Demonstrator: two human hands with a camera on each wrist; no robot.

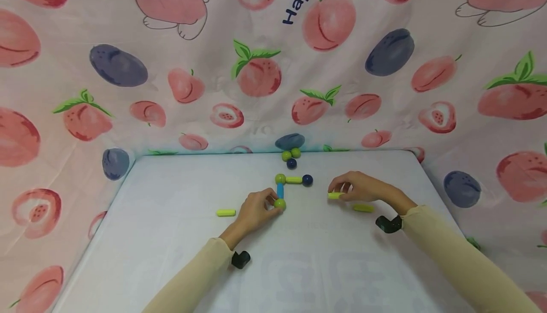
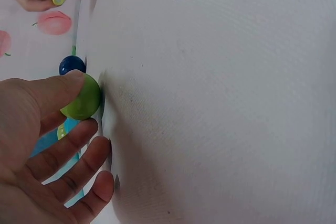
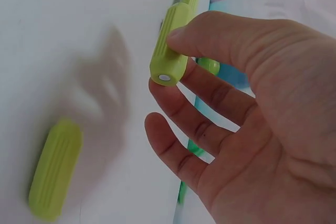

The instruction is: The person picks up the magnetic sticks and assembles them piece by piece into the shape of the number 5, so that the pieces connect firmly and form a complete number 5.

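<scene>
My left hand [image 1: 255, 210] pinches a green ball [image 2: 86, 98] between thumb and fingers. From that ball a blue rod [image 1: 280, 191] runs back to a second green ball [image 1: 279, 178]. A yellow-green rod [image 1: 293, 180] joins this one to a dark blue ball [image 1: 307, 180] on the right, making an angled shape on the table. To the right of it, my right hand [image 1: 358, 187] pinches a loose yellow-green magnetic rod [image 3: 170, 40], with a silvery disc in its end. Another yellow-green rod [image 3: 55, 171] lies on the table below that hand.
One more yellow-green rod [image 1: 226, 213] lies left of my left hand. Near the table's back edge sit two green balls [image 1: 296, 152] and a dark blue ball [image 1: 291, 163]. Behind the white table [image 1: 171, 256] hangs a fruit-print cloth [image 1: 256, 128].
</scene>
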